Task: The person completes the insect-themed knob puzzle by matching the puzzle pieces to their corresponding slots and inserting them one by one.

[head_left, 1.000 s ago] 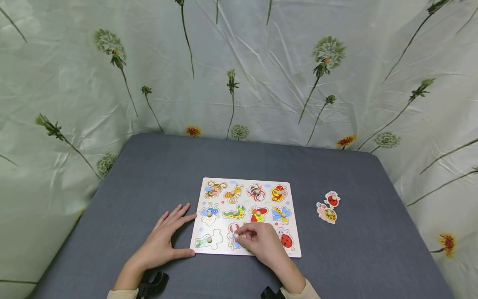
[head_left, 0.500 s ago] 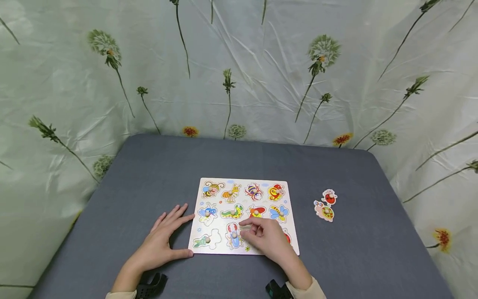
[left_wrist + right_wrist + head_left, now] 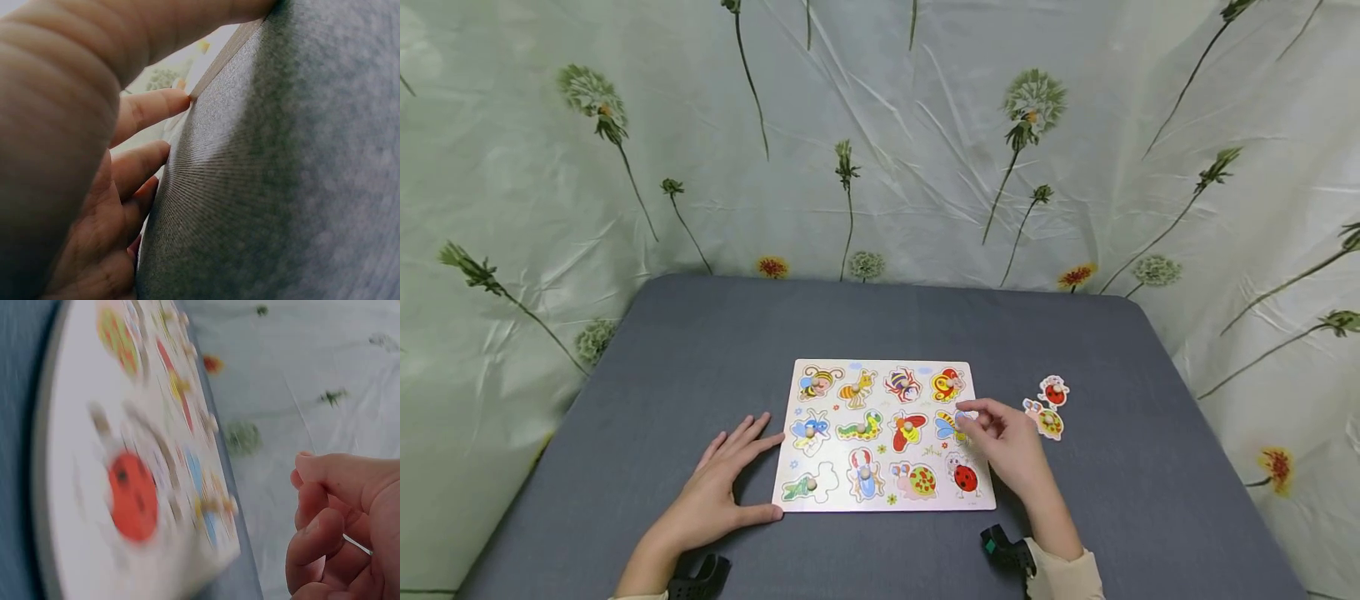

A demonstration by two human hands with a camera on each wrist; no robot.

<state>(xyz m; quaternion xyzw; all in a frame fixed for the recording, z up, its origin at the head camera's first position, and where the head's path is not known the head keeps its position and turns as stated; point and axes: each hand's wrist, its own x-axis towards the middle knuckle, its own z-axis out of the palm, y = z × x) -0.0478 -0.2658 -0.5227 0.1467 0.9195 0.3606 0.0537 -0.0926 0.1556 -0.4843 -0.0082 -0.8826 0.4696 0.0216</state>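
Note:
A white peg puzzle board (image 3: 887, 450) with colourful insect pictures lies on the grey cloth. My left hand (image 3: 718, 483) is spread at its left side, thumb and index finger touching the board's edge, as the left wrist view shows too. Over the board's right edge hovers my right hand (image 3: 1011, 442), fingers bent, nothing between thumb and index finger. Right of it lie two loose pieces, a red ladybird (image 3: 1054, 390) and a pink bug with a green spotted shell (image 3: 1049, 423). A blue beetle piece (image 3: 865, 477) with a knob sits in the bottom row.
Several knobbed pieces sit in the upper two rows, and a green one (image 3: 801, 487) at bottom left. The printed ladybird (image 3: 134, 497) and spotted bug (image 3: 917, 481) show no knobs. A flowered curtain (image 3: 925, 167) hangs behind the grey-covered table (image 3: 715, 333).
My right hand has let go of the beetle piece's knob and moved right and away from me, uncovering the bottom row. The left hand stays at the board's edge. The head view has shifted slightly.

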